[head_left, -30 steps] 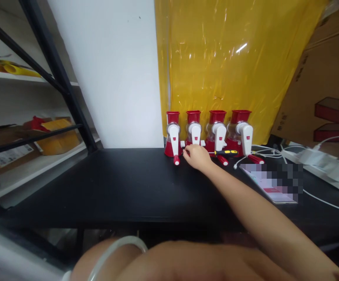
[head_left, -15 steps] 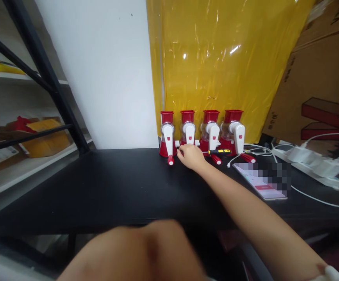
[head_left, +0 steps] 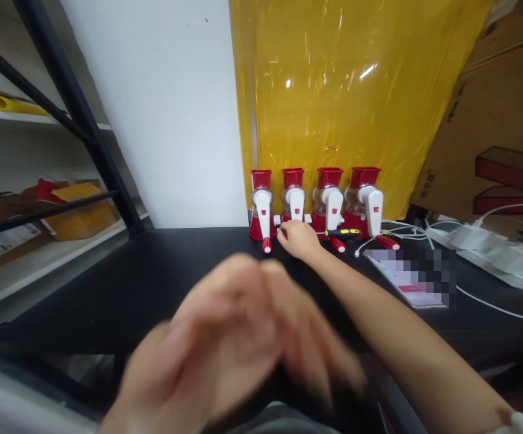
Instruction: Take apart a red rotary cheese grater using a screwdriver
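Several red-and-white crank-handled devices stand in a row at the table's back edge, among them the leftmost one (head_left: 261, 208) and the rightmost one (head_left: 374, 208). My right hand (head_left: 298, 239) is in front of the second from the left, its fingers curled closed; what they hold, if anything, is hidden. A yellow-and-black screwdriver (head_left: 343, 232) lies across the devices' front, its shaft running left behind that hand. Close to the camera, my left hand (head_left: 238, 337) is raised over the table's front edge, palm partly showing, its fingers smeared by motion.
A phone (head_left: 408, 283) lies right of the devices, beside white cables and a power strip (head_left: 491, 256). Black table (head_left: 162, 289) extends left to a black-framed shelf rack (head_left: 85, 138) holding boxes. Yellow film (head_left: 316, 90) and a cardboard box (head_left: 482, 120) stand behind.
My left hand has risen into view from the bottom, and its palm and fingers now show. My right hand stays beside the devices. The view has shifted slightly.
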`<state>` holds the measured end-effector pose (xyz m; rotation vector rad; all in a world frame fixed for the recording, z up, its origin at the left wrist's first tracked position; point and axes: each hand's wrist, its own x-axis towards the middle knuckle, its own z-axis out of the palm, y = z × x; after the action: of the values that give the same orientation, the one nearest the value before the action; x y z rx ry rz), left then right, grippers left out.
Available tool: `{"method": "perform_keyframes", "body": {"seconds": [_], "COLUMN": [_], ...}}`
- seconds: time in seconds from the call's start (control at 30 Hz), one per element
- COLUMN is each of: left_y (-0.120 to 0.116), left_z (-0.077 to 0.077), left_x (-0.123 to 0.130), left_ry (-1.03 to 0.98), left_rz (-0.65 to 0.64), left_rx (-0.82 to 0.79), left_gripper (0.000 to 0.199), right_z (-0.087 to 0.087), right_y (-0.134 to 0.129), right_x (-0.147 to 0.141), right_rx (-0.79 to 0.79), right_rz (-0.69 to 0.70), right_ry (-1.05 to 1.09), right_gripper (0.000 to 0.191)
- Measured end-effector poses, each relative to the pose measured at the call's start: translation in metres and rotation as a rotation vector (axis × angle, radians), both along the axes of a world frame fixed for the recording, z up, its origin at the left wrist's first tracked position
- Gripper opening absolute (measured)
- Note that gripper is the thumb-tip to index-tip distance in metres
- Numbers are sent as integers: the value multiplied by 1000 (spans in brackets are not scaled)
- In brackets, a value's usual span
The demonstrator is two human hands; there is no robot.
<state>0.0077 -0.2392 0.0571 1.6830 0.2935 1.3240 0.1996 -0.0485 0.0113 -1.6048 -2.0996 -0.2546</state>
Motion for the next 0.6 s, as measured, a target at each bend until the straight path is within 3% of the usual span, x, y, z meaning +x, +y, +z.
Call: {"method": "perform_keyframes", "body": {"seconds": [0.07, 0.13, 0.23, 0.3, 0.37, 0.47, 0.6], "left_y": [52, 121, 216, 252, 263, 259, 257], "left_z": [21, 30, 14, -10, -34, -57, -57], "left_x": [13, 22, 29, 30, 32, 33, 33], "left_ry": [-101, -121, -16, 155, 249, 269, 309], "left_rz": [56, 237, 632, 796, 805, 778, 799], "left_rx": [-41, -53, -164, -358, -427, -376, -293], "left_gripper": [32, 22, 12, 13, 18, 19, 19], "right_z": [1, 0, -2, -3, -4, -4, -4], "right_y": [0, 2, 6, 8, 8, 7, 6], "right_x": [0, 0, -1, -1, -1, -2, -3], "right_rx": [-10, -3, 21, 27, 23, 14, 8], "right_rz": [1, -6, -19, -21, -19, -18, -25], "right_ry": [8, -2, -13, -13, -12, -5, 2], "right_gripper": [35, 35, 35, 34, 34, 34, 34]}}
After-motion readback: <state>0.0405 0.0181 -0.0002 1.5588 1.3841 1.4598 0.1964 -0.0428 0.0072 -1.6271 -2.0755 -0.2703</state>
